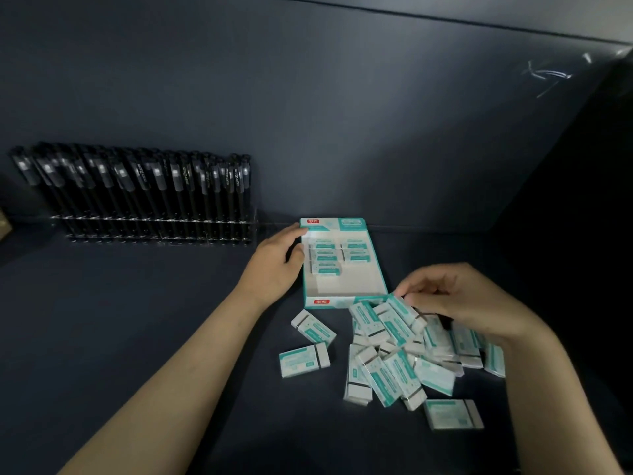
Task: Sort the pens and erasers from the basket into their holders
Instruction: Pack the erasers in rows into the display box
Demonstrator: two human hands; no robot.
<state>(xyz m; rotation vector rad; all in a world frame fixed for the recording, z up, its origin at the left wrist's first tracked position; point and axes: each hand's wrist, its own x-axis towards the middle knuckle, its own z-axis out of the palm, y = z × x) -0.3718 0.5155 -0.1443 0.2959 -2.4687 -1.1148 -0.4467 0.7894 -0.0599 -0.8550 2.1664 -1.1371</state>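
Dark table [137, 337]: our left hand [274, 265] steadies the box [342, 293], open; right hand [455, 299] pinches one light, stiff eraser [402, 311] by its edges.

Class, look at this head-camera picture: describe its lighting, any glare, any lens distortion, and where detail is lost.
Head view: dim overall, with the right edge falling into near black; glare streaks on the wall at upper right; wide-angle bending curves the wall lines; the black pens merge into dark shapes and their print is unreadable; the eraser box and loose erasers are the brightest parts, their small print soft.
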